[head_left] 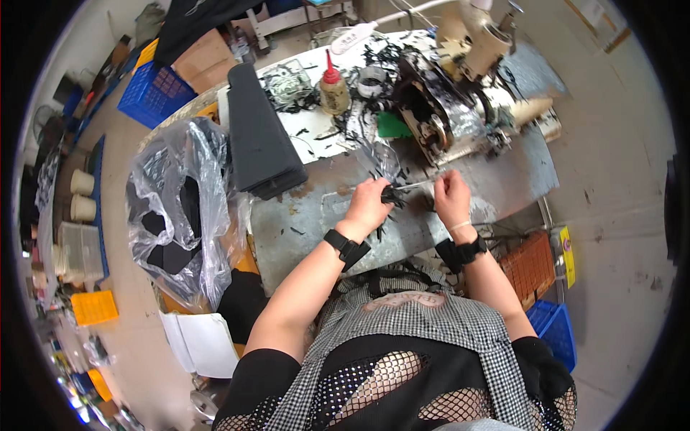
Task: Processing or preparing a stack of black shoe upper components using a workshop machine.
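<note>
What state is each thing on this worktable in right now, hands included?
Left hand: closed on small black piece.
Right hand: pinching a thin pale strip.
Oil bottle: upright, red cap on.
Clear plastic bag: open, holding black pieces.
Black fabric stack: folded, lying flat.

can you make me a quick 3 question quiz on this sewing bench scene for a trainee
1. True or false: the left hand and right hand are both raised over the metal-covered table in front of the sewing machine.
2. What does the left hand pinch? A) small black piece B) red-capped bottle C) clear plastic bag
3. Fill in: the long folded stack of black fabric lies to the person's ____ of the hands.

Key
1. True.
2. A; the piece sits at the left fingertips, with a thin pale strip running across to the right hand.
3. Left; the plastic bag holding black pieces is further left still.
</note>
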Available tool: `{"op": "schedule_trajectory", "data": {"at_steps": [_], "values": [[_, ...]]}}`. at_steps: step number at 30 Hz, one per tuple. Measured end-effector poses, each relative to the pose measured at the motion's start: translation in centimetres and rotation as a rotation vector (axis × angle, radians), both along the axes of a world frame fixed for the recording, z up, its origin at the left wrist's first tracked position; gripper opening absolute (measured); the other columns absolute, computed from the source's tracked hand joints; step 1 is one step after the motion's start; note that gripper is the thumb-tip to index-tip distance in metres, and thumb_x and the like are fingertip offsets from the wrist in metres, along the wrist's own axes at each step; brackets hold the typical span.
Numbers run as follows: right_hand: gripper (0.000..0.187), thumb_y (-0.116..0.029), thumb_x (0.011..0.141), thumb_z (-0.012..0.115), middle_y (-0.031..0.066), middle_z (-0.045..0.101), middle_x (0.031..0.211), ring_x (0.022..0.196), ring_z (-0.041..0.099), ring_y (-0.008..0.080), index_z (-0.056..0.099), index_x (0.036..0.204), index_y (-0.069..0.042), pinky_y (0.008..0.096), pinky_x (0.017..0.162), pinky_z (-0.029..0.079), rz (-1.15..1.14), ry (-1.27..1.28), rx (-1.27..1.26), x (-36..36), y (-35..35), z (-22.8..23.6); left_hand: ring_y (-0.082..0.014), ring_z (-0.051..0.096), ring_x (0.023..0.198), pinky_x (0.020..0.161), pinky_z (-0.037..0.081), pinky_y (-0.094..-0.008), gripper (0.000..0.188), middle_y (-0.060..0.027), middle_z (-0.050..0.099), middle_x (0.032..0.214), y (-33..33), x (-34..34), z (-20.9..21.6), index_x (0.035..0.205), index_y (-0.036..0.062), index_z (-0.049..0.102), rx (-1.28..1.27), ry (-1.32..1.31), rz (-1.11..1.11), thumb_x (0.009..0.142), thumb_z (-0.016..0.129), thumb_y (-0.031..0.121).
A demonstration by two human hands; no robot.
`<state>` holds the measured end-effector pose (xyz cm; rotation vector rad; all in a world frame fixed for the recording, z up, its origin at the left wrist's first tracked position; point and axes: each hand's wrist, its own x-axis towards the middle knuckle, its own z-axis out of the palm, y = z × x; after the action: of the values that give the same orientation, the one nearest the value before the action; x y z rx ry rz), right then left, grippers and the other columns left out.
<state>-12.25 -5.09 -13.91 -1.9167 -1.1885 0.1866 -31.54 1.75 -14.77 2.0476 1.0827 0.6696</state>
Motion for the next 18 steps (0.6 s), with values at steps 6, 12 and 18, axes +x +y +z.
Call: {"op": "schedule_trajectory", "data": {"at_steps": [6, 12, 18], "values": [[0.010, -0.010, 0.088, 0.060, 0.0125, 0.058, 0.064, 0.057, 0.058, 0.0248, 0.054, 0.085, -0.002, 0.0360, 0.056, 0.046, 0.061, 0.069, 0.005, 3.4, 0.4, 0.3, -0.0110, 0.059, 0.078, 0.073, 0.049, -0.0275, 0.032, -0.0055, 0.067, 0.085, 2.3, -3.2, 6.4, 0.106, 0.0036, 0.065, -0.385, 0.017, -0.056, 0.076, 0.071, 0.010], [0.009, -0.008, 0.087, 0.060, 0.0109, 0.056, 0.063, 0.054, 0.055, 0.0225, 0.054, 0.085, -0.002, 0.0342, 0.054, 0.045, 0.204, 0.157, -0.017, 5.4, -0.3, 0.9, -0.0108, 0.058, 0.079, 0.075, 0.046, -0.0234, 0.020, -0.0018, 0.066, 0.090, 9.7, -3.3, 23.6, 0.096, 0.0014, 0.069, -0.382, -0.385, 0.068, 0.077, 0.067, 0.004], [0.009, -0.007, 0.086, 0.061, 0.0091, 0.052, 0.062, 0.051, 0.052, 0.0184, 0.053, 0.084, -0.003, 0.0311, 0.051, 0.043, 0.365, 0.295, -0.094, 5.5, -1.0, 4.0, -0.0139, 0.067, 0.075, 0.065, 0.055, -0.0252, 0.041, -0.0096, 0.071, 0.094, 26.0, 1.1, 33.4, 0.109, 0.0002, 0.065, -0.281, -0.491, -0.029, 0.090, 0.068, 0.037]]}}
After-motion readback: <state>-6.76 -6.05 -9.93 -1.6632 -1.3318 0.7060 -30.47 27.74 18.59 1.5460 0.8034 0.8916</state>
